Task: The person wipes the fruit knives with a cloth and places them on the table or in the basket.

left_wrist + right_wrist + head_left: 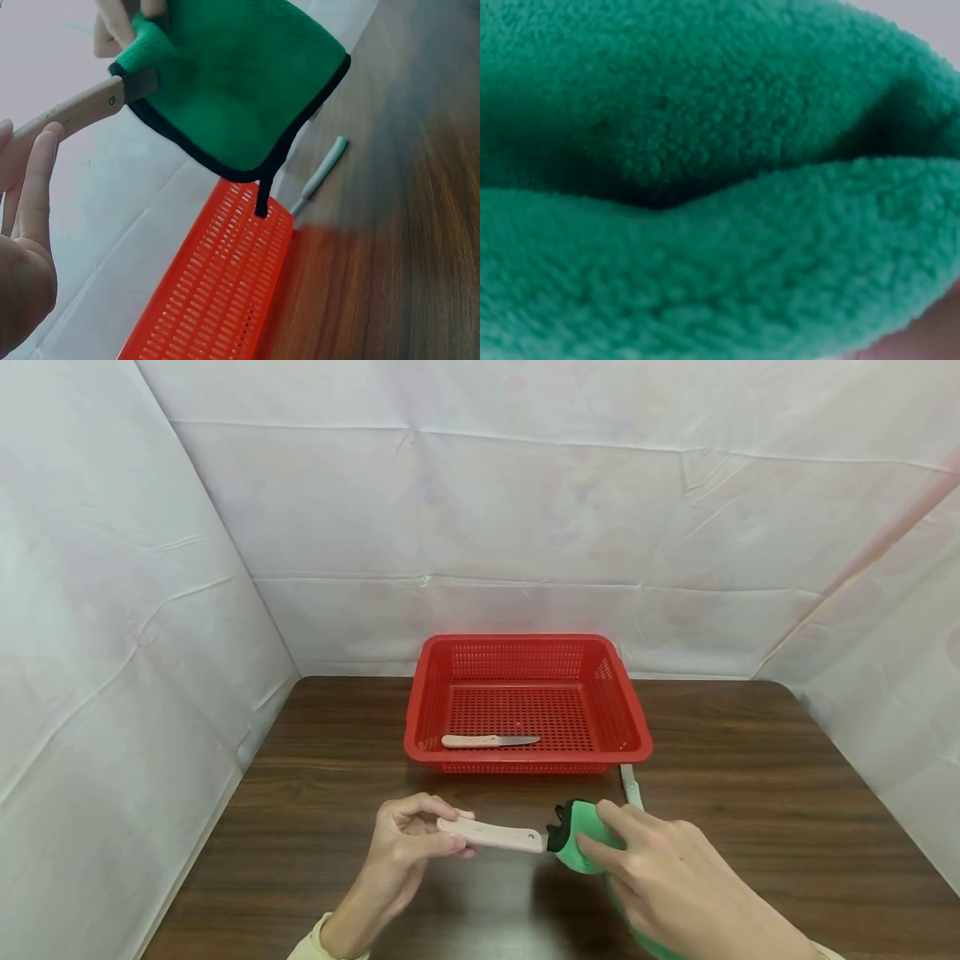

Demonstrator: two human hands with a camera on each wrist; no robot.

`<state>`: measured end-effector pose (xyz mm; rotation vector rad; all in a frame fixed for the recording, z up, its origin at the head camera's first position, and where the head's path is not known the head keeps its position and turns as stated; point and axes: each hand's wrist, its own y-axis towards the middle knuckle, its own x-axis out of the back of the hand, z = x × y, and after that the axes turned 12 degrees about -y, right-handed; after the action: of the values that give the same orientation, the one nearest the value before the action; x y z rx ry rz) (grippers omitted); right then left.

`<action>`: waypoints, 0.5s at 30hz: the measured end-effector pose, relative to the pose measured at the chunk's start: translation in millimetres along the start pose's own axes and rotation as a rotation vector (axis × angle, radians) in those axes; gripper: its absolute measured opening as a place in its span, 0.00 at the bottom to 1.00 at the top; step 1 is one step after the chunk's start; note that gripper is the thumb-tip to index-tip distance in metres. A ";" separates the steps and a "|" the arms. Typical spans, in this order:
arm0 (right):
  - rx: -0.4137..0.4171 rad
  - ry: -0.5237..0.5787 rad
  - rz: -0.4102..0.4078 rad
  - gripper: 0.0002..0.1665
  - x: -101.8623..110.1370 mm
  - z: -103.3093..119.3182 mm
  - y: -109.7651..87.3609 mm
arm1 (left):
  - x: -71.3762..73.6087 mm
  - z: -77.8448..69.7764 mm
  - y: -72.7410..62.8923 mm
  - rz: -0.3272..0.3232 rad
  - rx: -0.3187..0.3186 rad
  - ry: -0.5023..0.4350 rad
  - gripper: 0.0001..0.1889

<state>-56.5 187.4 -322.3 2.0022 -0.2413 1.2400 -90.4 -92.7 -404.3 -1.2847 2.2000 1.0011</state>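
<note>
My left hand (405, 843) holds a knife by its pale handle (491, 835), pinched between thumb and fingers above the table. Only a short stretch of its blade (141, 85) shows in the left wrist view; a green cloth (247, 82) with black edging covers the rest. My right hand (667, 868) grips that cloth around the blade, thumb on one side and fingers on the other. In the right wrist view the fuzzy cloth (705, 255) fills nearly everything, folded over itself, and the blade is hidden there.
A red perforated basket (528, 768) stands at the back of the dark wooden table (330, 777). Inside it, near the front wall, lies another pale-handled knife (472, 741). A knife with a light greenish handle (327, 165) lies on the table by the basket's front right corner.
</note>
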 end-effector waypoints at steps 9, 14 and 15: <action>-0.025 0.004 -0.016 0.32 -0.5 -9.6 -15.7 | 7.7 -11.2 -7.7 0.008 -0.015 -0.032 0.16; -0.040 -0.006 -0.030 0.32 -0.2 -11.8 -18.5 | 10.4 -12.2 -8.0 0.023 -0.018 -0.033 0.16; -0.039 -0.005 -0.033 0.32 0.0 -12.0 -18.4 | 10.6 -12.2 -7.9 0.024 -0.017 -0.032 0.16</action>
<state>-55.2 208.4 -328.5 1.9690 -0.2320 1.2005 -88.6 -110.4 -406.0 -1.2442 2.1916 1.0449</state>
